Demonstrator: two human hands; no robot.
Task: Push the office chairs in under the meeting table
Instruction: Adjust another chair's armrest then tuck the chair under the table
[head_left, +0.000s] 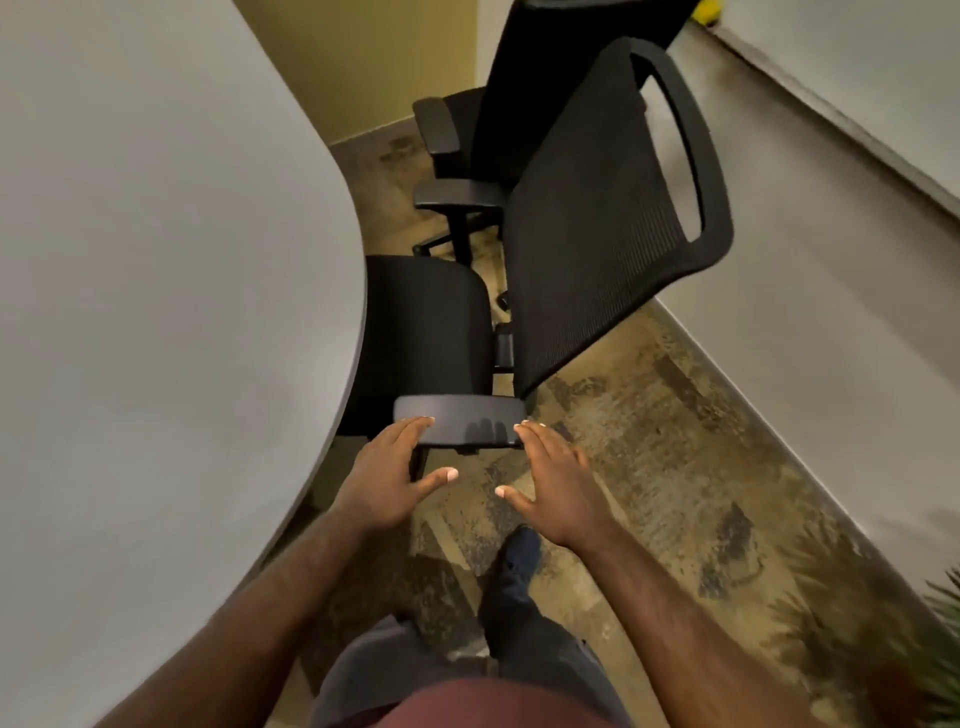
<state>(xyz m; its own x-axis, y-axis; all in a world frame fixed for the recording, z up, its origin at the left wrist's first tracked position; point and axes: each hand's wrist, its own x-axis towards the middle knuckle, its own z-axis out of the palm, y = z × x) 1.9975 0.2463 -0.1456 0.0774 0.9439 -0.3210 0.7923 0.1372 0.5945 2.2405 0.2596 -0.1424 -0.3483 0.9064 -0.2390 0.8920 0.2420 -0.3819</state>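
Both hands are spread with straight fingers: the left hand (397, 474) and the right hand (551, 480) touch the near armrest (457, 415) at its two ends. I think a level, even push is best, so the near chair (524, 270) rolls straight. Its seat lies partly under the counter (156, 260). Beyond stands a second chair (519, 98), fully outside.

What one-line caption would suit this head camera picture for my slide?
Both open hands, left hand and right hand, touch the near chair's armrest beside the grey meeting table.
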